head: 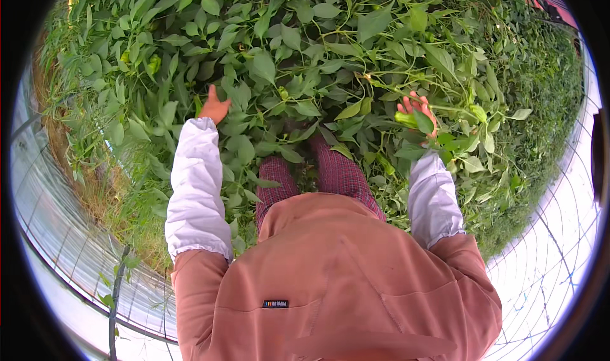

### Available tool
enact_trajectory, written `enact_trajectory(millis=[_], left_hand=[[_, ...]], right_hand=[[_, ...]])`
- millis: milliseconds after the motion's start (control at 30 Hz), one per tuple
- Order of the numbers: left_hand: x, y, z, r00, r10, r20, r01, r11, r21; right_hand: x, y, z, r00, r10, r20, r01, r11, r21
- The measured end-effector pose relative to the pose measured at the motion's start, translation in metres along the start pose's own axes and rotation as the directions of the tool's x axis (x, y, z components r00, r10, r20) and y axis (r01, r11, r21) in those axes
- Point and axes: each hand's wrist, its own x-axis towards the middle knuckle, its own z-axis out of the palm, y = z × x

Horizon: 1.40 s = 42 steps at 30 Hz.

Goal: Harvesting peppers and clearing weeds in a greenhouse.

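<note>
Dense green pepper plants (267, 65) spread in front of me. My left hand (216, 107) reaches into the leaves, thumb and fingers apart, beside a light green pepper (198, 106) partly hidden by foliage. Over on the right, my right hand (419, 111) is half under leaves, palm up with its fingers curved behind a light green pepper (406, 119); whether it grips the pepper is unclear. Another pepper (478, 113) hangs on a stem right of that hand, and one more (385, 164) hangs below it. White sleeve covers reach to both wrists.
Further peppers (154, 64) show among leaves at the upper left. Dry grass (114, 189) borders the plants on the left, beside clear plastic sheeting (52, 194). Netting or grid lines (543, 246) cross the bright wall at the right. Part of a person (548, 1) shows at the top right.
</note>
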Motion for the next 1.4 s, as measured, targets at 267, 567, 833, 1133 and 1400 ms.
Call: enact_trajectory(millis=[267,567,833,1133,1400], left_hand=[[-0.099,0.027,0.108,0.789,0.34,0.512,-0.164,0.919,-0.358],[-0.197,0.138,0.121,0.848,0.338,0.409,-0.11,0.866,-0.487],[-0.196,0.211,0.138,0.859,0.325,0.395,-0.033,0.806,-0.592],[-0.125,0.188,0.114,0.619,0.638,0.458,0.207,0.431,-0.879],[-0.125,0.171,0.119,0.686,0.532,0.496,0.213,0.506,-0.836]], right_hand=[[-0.069,0.047,-0.065,0.89,0.397,-0.226,-0.41,0.912,-0.013],[-0.064,0.112,0.065,0.75,0.558,-0.355,-0.344,-0.129,-0.93],[-0.078,0.041,0.303,0.574,0.684,-0.45,-0.492,-0.15,-0.857],[0.072,0.031,0.251,0.899,0.164,-0.407,-0.42,0.051,-0.906],[0.074,-0.019,0.224,0.87,0.047,-0.49,-0.438,0.527,-0.728]])
